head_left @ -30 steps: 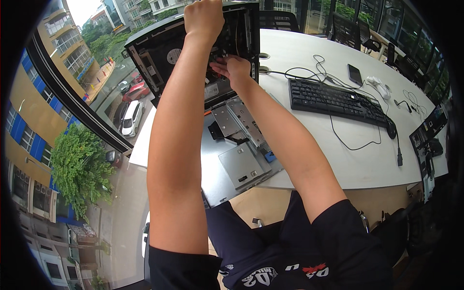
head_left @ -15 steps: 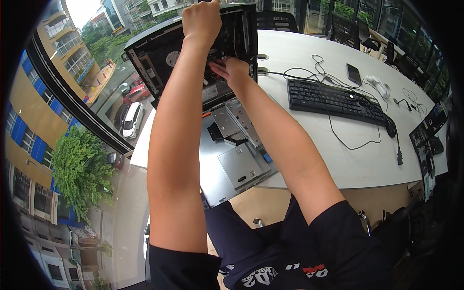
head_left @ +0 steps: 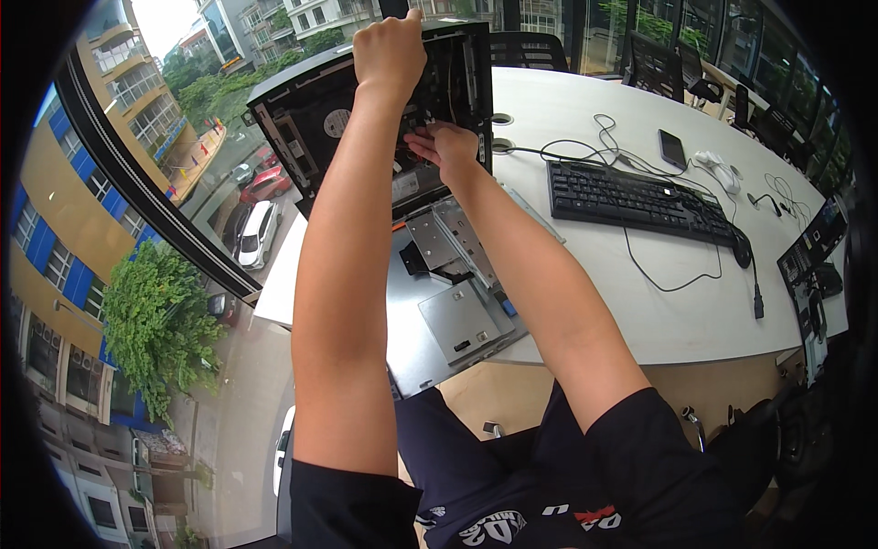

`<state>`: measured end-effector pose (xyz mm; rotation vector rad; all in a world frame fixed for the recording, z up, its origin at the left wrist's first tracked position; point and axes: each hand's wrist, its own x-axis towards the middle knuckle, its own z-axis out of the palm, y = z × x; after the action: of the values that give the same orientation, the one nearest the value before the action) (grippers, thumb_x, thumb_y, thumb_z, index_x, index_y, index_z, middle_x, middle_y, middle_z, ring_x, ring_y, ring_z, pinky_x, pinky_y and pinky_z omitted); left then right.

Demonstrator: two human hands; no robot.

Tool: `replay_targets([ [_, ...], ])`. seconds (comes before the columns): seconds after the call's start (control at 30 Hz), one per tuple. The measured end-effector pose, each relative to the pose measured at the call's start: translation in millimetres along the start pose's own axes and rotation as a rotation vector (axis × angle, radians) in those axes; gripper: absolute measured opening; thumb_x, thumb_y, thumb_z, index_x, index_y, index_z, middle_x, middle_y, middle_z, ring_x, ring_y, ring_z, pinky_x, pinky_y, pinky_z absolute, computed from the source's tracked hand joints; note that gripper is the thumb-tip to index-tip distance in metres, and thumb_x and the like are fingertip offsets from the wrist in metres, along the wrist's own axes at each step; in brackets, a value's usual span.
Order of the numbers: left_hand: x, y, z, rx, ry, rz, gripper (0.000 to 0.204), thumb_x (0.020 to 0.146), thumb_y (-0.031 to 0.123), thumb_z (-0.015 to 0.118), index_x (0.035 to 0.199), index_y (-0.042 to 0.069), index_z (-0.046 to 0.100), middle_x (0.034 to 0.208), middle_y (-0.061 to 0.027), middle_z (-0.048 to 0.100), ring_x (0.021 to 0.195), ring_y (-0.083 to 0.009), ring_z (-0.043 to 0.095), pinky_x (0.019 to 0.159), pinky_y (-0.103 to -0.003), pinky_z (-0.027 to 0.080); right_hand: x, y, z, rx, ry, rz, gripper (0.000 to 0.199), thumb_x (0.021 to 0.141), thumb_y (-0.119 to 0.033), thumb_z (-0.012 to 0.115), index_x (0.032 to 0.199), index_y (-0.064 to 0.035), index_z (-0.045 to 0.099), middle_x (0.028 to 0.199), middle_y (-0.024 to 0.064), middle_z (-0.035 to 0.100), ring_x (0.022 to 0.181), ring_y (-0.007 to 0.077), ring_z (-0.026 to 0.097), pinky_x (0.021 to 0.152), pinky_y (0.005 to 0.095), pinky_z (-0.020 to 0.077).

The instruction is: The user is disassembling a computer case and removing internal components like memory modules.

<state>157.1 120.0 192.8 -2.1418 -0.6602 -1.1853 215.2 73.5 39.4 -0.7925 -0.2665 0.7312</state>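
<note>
A black desktop computer case (head_left: 311,146) stands tilted up at the far side of the white table, with its open inside toward me. My left hand (head_left: 390,57) is closed over its upper edge. Inside the case, near some thin wires and parts, is my right hand (head_left: 448,145). Its fingers are drawn together, and whatever sits between the tips is too small to make out. Below the upright part lies the silver metal section (head_left: 457,320) with a drive bracket, partly hidden by my forearms.
On the white table (head_left: 631,302), right of the case, lie a black keyboard (head_left: 640,201) with cables, a mouse (head_left: 742,249), a phone (head_left: 671,148) and a white bundled cable (head_left: 718,171). A black panel (head_left: 812,242) is at the far right. A window borders the left side.
The whole scene sits slightly lower and further right in the picture. Both hands keep about the same places on the case, the right fingers shifting only a little.
</note>
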Motion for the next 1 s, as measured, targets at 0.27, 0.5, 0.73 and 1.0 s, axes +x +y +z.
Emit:
replay_targets([
  [0.27,3,1,-8,0.003,-0.025,-0.002,0.013,0.091,0.01,0.061,0.101,0.01,0.068,0.08,-0.0151,0.074,0.081,-0.0333,0.076,0.071,-0.043,0.059,-11,-10,9,-0.063,0.079,0.021,0.028,0.102,0.001,0.052,0.126,0.0153,0.054,0.104,0.0249,0.067,0.08,0.0406,0.077,0.068,0.0434,0.0693],
  [0.5,-3,2,-6,0.007,0.041,0.022,0.023,0.085,0.01,0.066,0.106,0.014,0.074,0.079,-0.0112,0.076,0.079,-0.0296,0.077,0.068,-0.041,0.059,-9,-3,0,-0.047,0.02,-0.033,0.028,0.101,0.003,0.05,0.125,0.0167,0.054,0.105,0.0258,0.068,0.081,0.0406,0.077,0.068,0.0415,0.0688],
  [0.73,0,-5,1,0.004,0.001,0.008,0.028,0.082,0.015,0.069,0.111,0.016,0.07,0.083,-0.0145,0.075,0.081,-0.0337,0.076,0.071,-0.045,0.059,-11,-5,4,-0.072,0.014,-0.028,0.029,0.099,0.003,0.047,0.122,0.019,0.053,0.105,0.0265,0.068,0.078,0.0406,0.077,0.064,0.0404,0.0685],
  [1.0,-2,-9,9,0.01,-0.002,0.022,0.029,0.083,0.013,0.069,0.112,0.017,0.07,0.084,-0.0148,0.075,0.083,-0.0335,0.076,0.072,-0.045,0.059,-24,-27,-3,-0.4,-0.09,-0.035,0.028,0.098,0.002,0.049,0.12,0.0196,0.052,0.109,0.0292,0.067,0.079,0.0404,0.077,0.071,0.0409,0.0692],
])
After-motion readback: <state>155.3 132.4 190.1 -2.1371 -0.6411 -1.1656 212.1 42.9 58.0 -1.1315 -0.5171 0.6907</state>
